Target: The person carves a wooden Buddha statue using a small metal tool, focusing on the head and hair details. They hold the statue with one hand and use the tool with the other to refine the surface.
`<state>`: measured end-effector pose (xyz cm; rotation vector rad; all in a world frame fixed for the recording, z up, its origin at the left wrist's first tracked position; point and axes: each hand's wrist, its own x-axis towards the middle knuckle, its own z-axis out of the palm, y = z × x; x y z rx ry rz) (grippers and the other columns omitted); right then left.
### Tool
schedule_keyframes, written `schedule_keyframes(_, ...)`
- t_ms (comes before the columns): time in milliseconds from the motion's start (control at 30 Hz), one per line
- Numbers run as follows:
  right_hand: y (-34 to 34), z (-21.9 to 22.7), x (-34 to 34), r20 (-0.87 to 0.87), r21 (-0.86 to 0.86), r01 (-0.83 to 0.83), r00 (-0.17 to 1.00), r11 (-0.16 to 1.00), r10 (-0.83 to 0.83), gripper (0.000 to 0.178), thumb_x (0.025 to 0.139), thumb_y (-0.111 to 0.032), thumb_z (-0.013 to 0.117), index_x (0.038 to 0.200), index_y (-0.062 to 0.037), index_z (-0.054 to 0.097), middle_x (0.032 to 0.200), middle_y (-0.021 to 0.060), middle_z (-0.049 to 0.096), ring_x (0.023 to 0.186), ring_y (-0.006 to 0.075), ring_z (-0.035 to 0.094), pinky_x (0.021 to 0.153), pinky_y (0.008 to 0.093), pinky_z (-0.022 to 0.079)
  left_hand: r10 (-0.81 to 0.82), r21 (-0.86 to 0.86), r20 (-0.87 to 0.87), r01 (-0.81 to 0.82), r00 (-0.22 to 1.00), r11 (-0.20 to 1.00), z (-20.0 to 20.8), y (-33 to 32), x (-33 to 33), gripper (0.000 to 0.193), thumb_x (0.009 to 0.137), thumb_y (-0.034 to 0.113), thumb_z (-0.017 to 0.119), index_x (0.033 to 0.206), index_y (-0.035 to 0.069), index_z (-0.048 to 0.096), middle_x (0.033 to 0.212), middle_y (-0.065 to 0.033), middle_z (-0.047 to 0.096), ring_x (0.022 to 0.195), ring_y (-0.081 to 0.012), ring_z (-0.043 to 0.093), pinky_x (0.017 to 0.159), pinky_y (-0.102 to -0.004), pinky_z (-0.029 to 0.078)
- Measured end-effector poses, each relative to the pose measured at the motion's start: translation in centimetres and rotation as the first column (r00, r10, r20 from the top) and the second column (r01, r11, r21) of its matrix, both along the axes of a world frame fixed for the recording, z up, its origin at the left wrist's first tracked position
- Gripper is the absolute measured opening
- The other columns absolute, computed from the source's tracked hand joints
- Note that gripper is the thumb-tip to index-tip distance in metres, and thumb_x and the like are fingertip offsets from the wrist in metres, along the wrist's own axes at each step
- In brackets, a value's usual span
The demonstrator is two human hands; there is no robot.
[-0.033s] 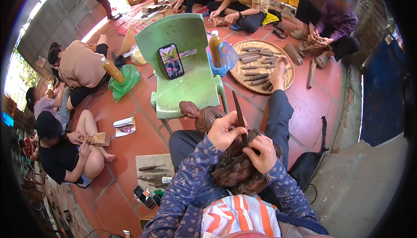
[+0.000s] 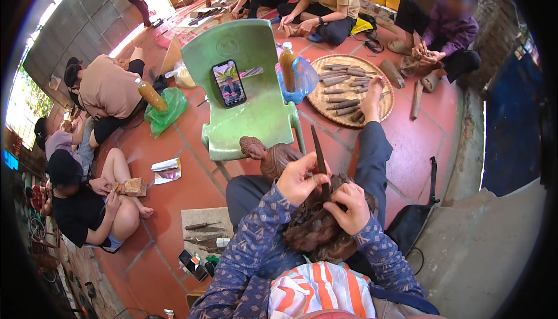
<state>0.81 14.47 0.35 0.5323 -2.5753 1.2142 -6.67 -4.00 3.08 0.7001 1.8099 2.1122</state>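
Observation:
A long, dark, tapered carving tool point(image 2: 318, 151) stands slanted over a brown carved wooden piece point(image 2: 317, 234) in my lap. My left hand point(image 2: 301, 180) is closed around the tool's middle, thumb toward the right. Close to its lower end, the fingers of my right hand point(image 2: 349, 207) pinch the tool and rest against the carving. My hands hide the tool's working end. Just beyond my left hand, a brown wooden figure with a curled-hair head point(image 2: 276, 157) leans by the chair.
Ahead stands a green plastic chair point(image 2: 256, 127) with a phone point(image 2: 229, 83) on it. A round woven tray point(image 2: 317, 101) of carving tools lies by my outstretched foot. Left of me, a mat point(image 2: 195, 217) holds more tools. Several people sit around; one nearby holds a wooden block point(image 2: 135, 187).
My left hand and the carving tool have shifted down very slightly. My right hand keeps nearly the same place on the carving.

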Motion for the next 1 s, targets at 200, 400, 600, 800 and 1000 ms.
schedule_keyframes(200,-0.2,0.1,-0.4,-0.019,-0.010,0.027,0.999,1.000,-0.027,0.013,0.080,-0.016,0.075,0.080,-0.0072,0.065,0.075,0.0066,0.053,0.079,0.0257,0.056,0.088,0.0414,0.039,0.038,-0.019,0.000,-0.038,0.999,0.999,-0.1,0.4,-0.6,0.013,0.093,0.007,0.065,0.102,0.002,0.057,0.087,-0.0015,0.063,0.078,-0.0079,0.061,0.066,-0.0246,0.052)
schedule_keyframes(400,0.4,0.2,-0.4,-0.034,-0.001,-0.050,0.998,0.999,0.050,0.013,0.081,-0.015,0.074,0.079,-0.0063,0.064,0.074,0.0070,0.054,0.078,0.0269,0.056,0.088,0.0392,0.039,0.025,-0.030,-0.025,-0.026,0.999,0.999,-0.2,0.2,0.4,0.013,0.093,0.006,0.064,0.103,0.002,0.057,0.086,-0.0009,0.063,0.078,-0.0073,0.061,0.065,-0.0242,0.051)
schedule_keyframes(600,0.4,-0.1,-0.7,0.043,-0.072,-0.010,0.999,0.997,0.013,0.016,0.079,-0.015,0.076,0.078,-0.0058,0.062,0.076,0.0068,0.054,0.078,0.0268,0.057,0.090,0.0393,0.038,0.012,-0.082,-0.015,-0.013,1.000,0.997,0.9,0.6,-0.1,0.016,0.094,0.007,0.064,0.107,0.002,0.056,0.091,-0.0018,0.062,0.082,-0.0086,0.061,0.068,-0.0239,0.051)
schedule_keyframes(800,0.4,0.1,-0.8,0.058,-0.039,-0.009,0.998,0.999,0.012,0.016,0.079,-0.014,0.075,0.080,-0.0046,0.062,0.078,0.0070,0.056,0.081,0.0275,0.058,0.090,0.0401,0.038,0.022,-0.054,0.027,-0.020,0.999,0.998,0.5,0.8,-0.4,0.019,0.093,0.009,0.067,0.107,0.002,0.058,0.093,-0.0025,0.063,0.084,-0.0085,0.061,0.069,-0.0239,0.051)
schedule_keyframes(1000,1.0,0.0,-1.0,0.047,-0.111,-0.055,0.997,0.992,0.061,0.018,0.081,-0.013,0.075,0.078,-0.0030,0.060,0.077,0.0081,0.059,0.079,0.0277,0.059,0.088,0.0383,0.040,0.043,-0.081,-0.075,-0.049,0.996,0.995,-0.2,0.4,-0.5,0.025,0.089,0.005,0.070,0.112,0.000,0.060,0.093,-0.0037,0.064,0.084,-0.0093,0.062,0.074,-0.0244,0.052)
